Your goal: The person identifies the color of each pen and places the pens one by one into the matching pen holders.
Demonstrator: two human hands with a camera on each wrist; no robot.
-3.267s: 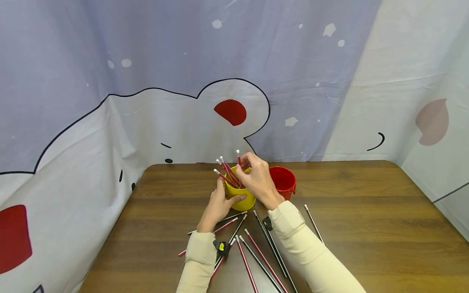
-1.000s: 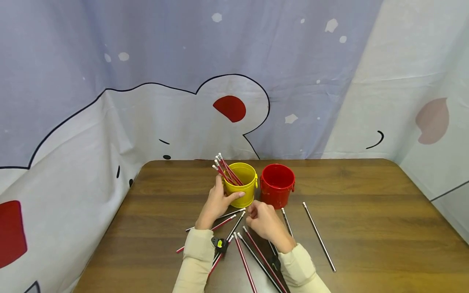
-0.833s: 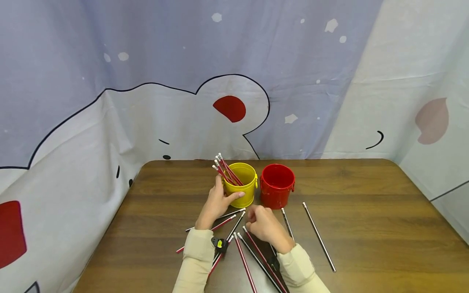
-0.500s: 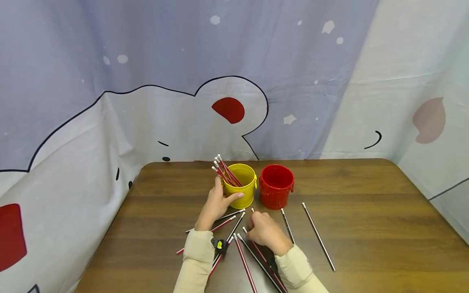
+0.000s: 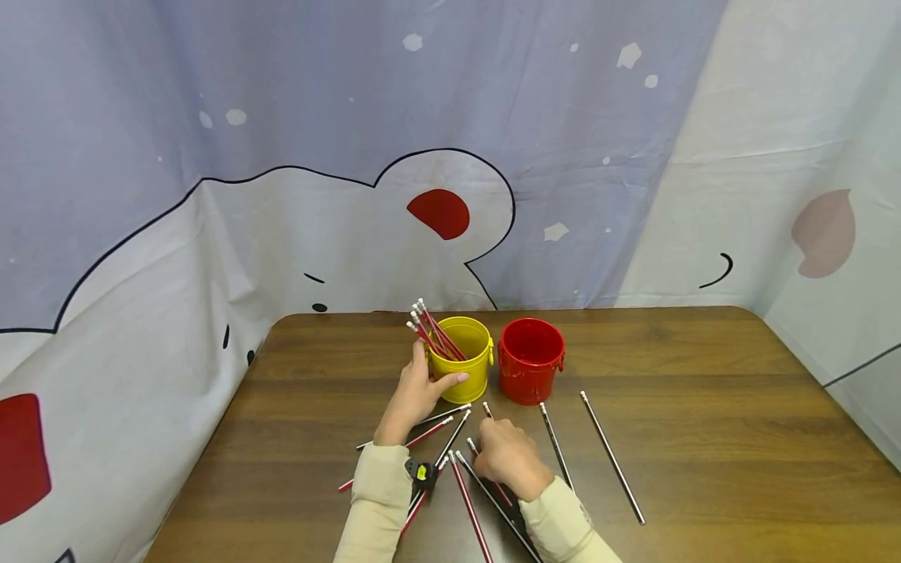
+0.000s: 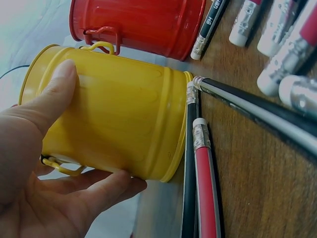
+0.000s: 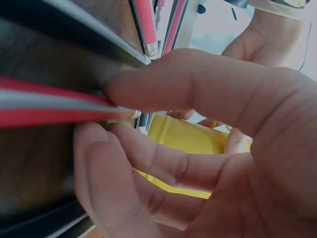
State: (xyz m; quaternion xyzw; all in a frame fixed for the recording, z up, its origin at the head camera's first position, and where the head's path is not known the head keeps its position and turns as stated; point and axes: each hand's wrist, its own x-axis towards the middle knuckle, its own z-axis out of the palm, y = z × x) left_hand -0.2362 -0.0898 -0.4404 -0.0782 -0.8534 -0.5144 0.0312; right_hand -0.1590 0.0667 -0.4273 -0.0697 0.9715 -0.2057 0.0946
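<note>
In the head view, my left hand (image 5: 414,395) grips the yellow bucket (image 5: 466,381), thumb on the near side and fingers round the left. Several red pencils (image 5: 438,332) lean inside it, eraser ends up. In the right wrist view, my right hand (image 7: 198,129) pinches a red-and-silver pencil (image 7: 54,104) near its eraser end, between thumb and fingertips. That hand (image 5: 512,456) is low over the pencils in the head view and hides part of them. Beside the yellow bucket stands a red bucket (image 5: 531,361), with no pencils showing in it.
Black pencils lie on the wooden table (image 5: 732,407), one at the right (image 5: 612,457) and another black pencil (image 5: 556,446) below the red bucket. More red and black pencils are spread under and between the forearms. A printed cloth (image 5: 338,234) hangs behind.
My right hand has left the yellow bucket's mouth and come down to the pencils on the table, lately moving nearer the body. The left hand keeps its grip on the yellow bucket.
</note>
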